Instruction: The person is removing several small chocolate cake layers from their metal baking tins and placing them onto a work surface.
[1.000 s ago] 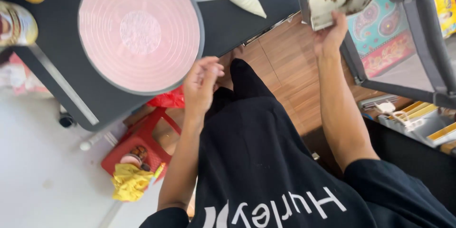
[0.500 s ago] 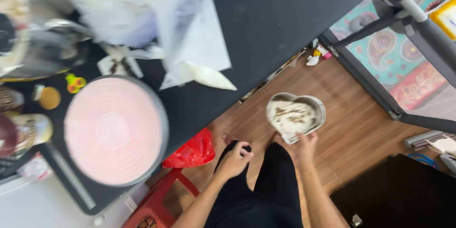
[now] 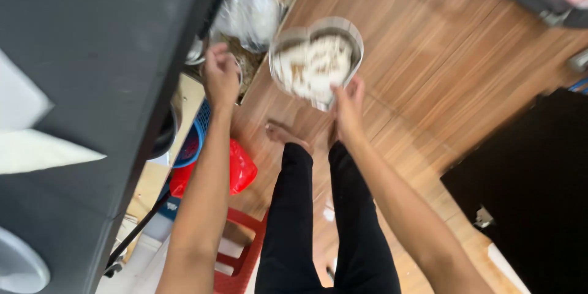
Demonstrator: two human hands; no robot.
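Wooden plank floor beside dark bench: right hand grips the heart-shaped metal tin of pale crumbly mix by its near rim, left hand curled just beside it, apparently empty.

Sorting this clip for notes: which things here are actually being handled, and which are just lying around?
In hand:
heart-shaped tin with pale mixture, gripped by the right hand
left hand, reaching under the black table towards a crumpled plastic bag

Lying about:
red bag
blue basket
red stool
white piping bag
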